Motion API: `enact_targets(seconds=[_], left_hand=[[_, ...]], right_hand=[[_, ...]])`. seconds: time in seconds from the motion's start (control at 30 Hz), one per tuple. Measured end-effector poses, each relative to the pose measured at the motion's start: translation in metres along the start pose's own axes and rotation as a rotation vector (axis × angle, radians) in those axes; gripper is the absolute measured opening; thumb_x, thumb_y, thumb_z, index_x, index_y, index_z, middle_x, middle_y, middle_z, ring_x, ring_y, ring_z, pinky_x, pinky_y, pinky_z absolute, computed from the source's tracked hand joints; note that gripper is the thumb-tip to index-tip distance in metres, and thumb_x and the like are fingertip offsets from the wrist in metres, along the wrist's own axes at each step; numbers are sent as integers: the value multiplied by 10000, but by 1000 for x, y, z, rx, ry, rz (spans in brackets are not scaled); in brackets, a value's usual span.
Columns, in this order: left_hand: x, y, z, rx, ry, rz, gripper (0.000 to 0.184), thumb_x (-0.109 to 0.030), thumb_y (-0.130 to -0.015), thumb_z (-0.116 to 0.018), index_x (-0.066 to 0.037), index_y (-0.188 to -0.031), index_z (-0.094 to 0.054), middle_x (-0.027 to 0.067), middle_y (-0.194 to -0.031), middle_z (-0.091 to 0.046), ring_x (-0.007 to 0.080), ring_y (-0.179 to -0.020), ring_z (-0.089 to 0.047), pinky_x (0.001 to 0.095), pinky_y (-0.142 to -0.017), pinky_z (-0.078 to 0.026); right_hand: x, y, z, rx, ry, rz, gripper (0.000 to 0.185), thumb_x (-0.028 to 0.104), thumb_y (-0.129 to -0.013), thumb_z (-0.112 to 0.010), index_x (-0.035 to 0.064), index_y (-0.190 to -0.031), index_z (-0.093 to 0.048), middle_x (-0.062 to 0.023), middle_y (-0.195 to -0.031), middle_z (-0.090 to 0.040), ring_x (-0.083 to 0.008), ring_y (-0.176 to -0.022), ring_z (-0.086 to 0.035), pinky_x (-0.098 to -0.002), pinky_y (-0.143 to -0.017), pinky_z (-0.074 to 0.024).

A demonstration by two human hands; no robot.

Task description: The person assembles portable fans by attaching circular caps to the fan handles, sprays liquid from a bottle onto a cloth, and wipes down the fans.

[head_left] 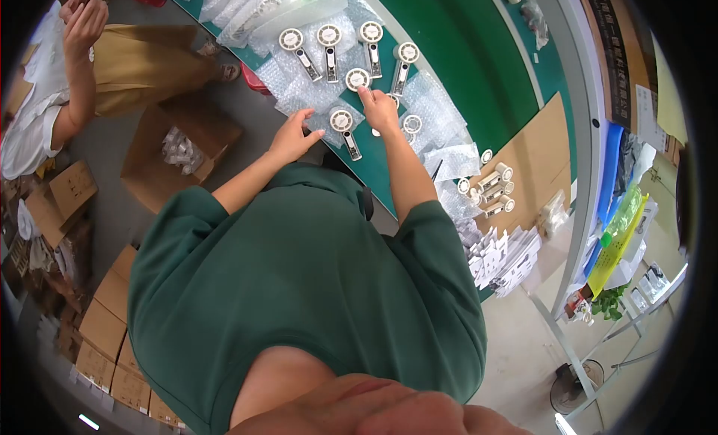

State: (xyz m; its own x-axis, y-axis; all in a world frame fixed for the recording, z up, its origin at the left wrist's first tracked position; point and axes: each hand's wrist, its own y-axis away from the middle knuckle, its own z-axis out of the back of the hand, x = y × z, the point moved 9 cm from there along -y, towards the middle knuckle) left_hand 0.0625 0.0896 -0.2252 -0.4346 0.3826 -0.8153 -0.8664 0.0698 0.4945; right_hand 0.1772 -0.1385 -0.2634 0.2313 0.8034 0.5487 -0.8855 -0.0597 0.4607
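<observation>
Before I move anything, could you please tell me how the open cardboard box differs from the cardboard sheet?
The open box stands on the floor, while the cardboard sheet lies on the green worktable. The box has raised walls; the sheet is flat. The box holds clear-wrapped items, whereas the sheet bears unwrapped white round-headed devices. Both are brown.

What we can't make out
Our right hand (pixel 380 112) hides part of one round-headed device (pixel 358 79); the head of another person (pixel 34 136) is cut off; we find the leaflets' (pixel 508 257) print too small.
</observation>
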Motion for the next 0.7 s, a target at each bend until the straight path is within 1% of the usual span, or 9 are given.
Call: enact_targets(seconds=[0.07, 0.17, 0.3, 0.4, 0.43, 0.5, 0.57, 0.63, 0.7], left_hand=[[-6, 2, -5, 34, -93, -28, 670, -350, -829, -744, -52, -1367, -477, 180, -1282, -552, 293, -1119, -598, 385, -937, -486], [-10, -3, -12, 25, -169, -61, 685, -305, -814, -754, -68, -1384, -457, 180, -1285, -528, 319, -1147, -579, 404, -940, -490], [-42, -6, -20, -22, -468, -327, 747, -228, -765, -781, -101, -1411, -427, 157, -1336, -490, 343, -1196, -534, 430, -978, -473], [-61, -15, -41, 23, -619, -451, 811, -157, -713, -800, -127, -1427, -417, 144, -1392, -451, 347, -1250, -496, 444, -1017, -448], [-65, -17, -47, 28, -649, -467, 811, -153, -711, -800, -130, -1426, -419, 144, -1394, -451, 348, -1250, -496, 443, -1018, -448], [-70, -20, -57, 46, -717, -490, 813, -143, -705, -801, -134, -1424, -423, 144, -1396, -450, 348, -1250, -496, 441, -1019, -448], [-65, -24, -65, 61, -712, -482, 801, -154, -715, -805, -136, -1422, -430, 143, -1399, -448, 354, -1254, -490, 443, -1025, -442], [-67, -22, -67, 54, -715, -488, 791, -166, -724, -806, -138, -1421, -432, 143, -1398, -450, 355, -1257, -486, 443, -1028, -437], [-77, -15, -67, 3, -682, -570, 721, -222, -760, -785, -125, -1394, -454, 143, -1385, -461, 367, -1228, -494, 458, -1020, -425]], right_hand=[[0, 0, -8, 7, 68, 0, 620, 605, -931, -496, 16, -817, -652, -166, -741, -687, -346, -761, -673, -431, -730, -500], [-7, 2, -19, 38, -42, -47, 673, 647, -921, -480, 1, -861, -660, -272, -880, -671, -449, -901, -635, -504, -796, -477], [10, 4, -8, -99, 145, 128, 625, 630, -914, -502, 34, -889, -689, -234, -893, -678, -422, -864, -654, -500, -784, -502], [16, 9, 2, -207, 163, 83, 572, 603, -898, -544, 51, -910, -693, -204, -902, -684, -386, -860, -672, -486, -759, -524], [20, 15, 9, -231, 148, 26, 506, 556, -893, -580, 61, -925, -677, -191, -841, -697, -370, -831, -678, -485, -732, -520], [20, 20, 8, -221, 154, -29, 456, 530, -895, -594, 83, -960, -664, -166, -895, -703, -360, -850, -678, -478, -730, -523], [21, 30, 7, -338, 130, 78, 379, 454, -889, -634, 83, -963, -651, -148, -946, -688, -345, -888, -666, -461, -747, -525], [27, 62, 30, -658, 49, 309, 261, 277, -852, -704, 53, -967, -637, -131, -963, -650, -330, -927, -632, -434, -793, -513], [4, 84, 31, -579, -97, 250, 212, 238, -833, -708, 73, -940, -629, -106, -992, -650, -321, -912, -625, -434, -784, -505]])
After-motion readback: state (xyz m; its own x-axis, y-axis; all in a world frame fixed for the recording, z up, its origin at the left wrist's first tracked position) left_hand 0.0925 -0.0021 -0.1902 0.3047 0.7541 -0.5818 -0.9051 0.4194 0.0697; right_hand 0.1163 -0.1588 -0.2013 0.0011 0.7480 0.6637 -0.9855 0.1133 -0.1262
